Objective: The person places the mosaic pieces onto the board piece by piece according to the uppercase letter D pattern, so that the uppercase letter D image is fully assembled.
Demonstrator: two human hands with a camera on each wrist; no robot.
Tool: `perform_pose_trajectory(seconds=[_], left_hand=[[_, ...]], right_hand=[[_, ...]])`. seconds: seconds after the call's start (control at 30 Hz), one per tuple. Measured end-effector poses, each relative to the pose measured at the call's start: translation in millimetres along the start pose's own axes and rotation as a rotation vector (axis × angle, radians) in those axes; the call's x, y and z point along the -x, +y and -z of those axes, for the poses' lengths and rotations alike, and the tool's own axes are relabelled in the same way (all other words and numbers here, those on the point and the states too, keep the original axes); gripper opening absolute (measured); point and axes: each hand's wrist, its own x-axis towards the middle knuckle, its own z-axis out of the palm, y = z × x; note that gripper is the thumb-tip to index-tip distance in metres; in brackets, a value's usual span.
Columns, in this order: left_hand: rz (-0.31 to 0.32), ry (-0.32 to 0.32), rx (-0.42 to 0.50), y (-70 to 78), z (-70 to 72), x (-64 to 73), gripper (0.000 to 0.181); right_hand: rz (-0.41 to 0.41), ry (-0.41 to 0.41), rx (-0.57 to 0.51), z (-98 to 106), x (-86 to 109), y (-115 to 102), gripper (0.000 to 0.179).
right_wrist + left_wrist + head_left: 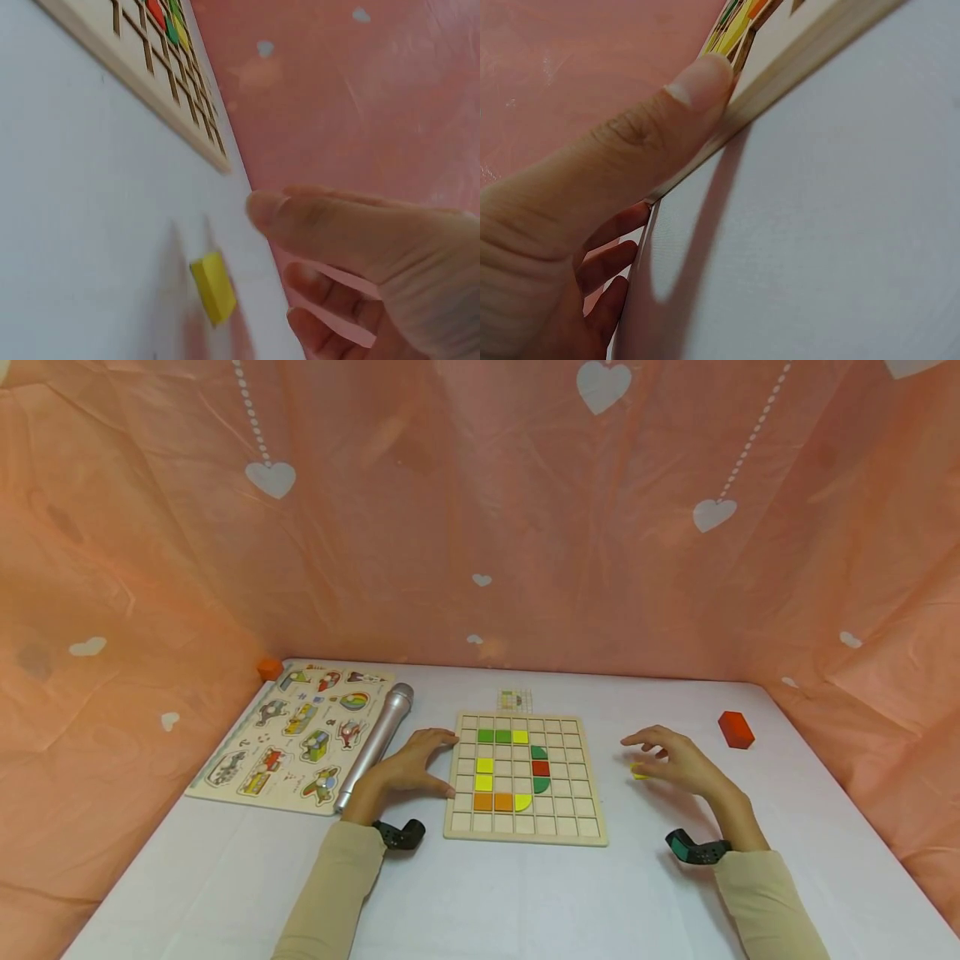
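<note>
A square wooden grid board (pixel 563 823) lies flat on the table, with green, yellow, red and orange pieces set in some of its cells. My left hand (pixel 408 768) is at the board's left side, its thumb and fingertips right at the edge; the thumb (pixel 703 82) overlaps the rim in the left wrist view. To the right of the board, my right hand (pixel 681 762) hovers with fingers loosely bent and nothing held. Below it a small yellow block (pixel 214 287) sits on the table, apart from the thumb and fingers in the right wrist view.
A picture puzzle board (pixel 288 743) lies to the left, with a silver microphone (pixel 381 737) along its right side. Behind the grid board is a small pattern card (pixel 514 701). A red block (pixel 736 730) stands far right, an orange block (pixel 270 669) at the back left corner.
</note>
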Motion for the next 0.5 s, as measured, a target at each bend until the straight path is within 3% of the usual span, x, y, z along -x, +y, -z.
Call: perform_pose_trajectory(seconds=[0.2,0.5], left_hand=[[0.000,0.000,0.001,0.4,0.3,0.5,0.087],[-0.003,0.003,0.007,1.8,1.1,1.1,0.086]], right_hand=[[-0.144,-0.095,-0.014,4,7.7,9,0.036],[-0.192,-0.150,-0.052,1,9.2,21,0.031]])
